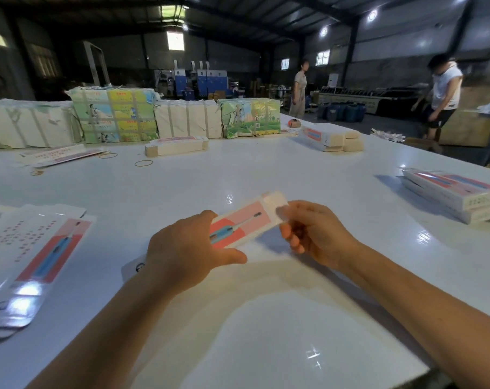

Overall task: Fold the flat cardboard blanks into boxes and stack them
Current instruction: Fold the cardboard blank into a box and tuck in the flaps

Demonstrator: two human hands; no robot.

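Currently both hands hold one box (pixel 238 224) just above the tabletop (pixel 266 318): the left hand (pixel 187 248) grips its near half, the right hand (pixel 314 231) pinches the far end flap. Support the body firmly, tuck the flap squarely, then add it to the stack of boxes (pixel 451 195) at right.

1. Premises: factory or warehouse hall; dark steel-truss roof (pixel 238 12), round high-bay lamps (pixel 372 16).
2. Far edge of the white worktop (pixel 266 169): strapped bundles of printed cartons (pixel 114 116).
3. Background: blue machines (pixel 201 77), long conveyor line (pixel 358 94), two workers standing.
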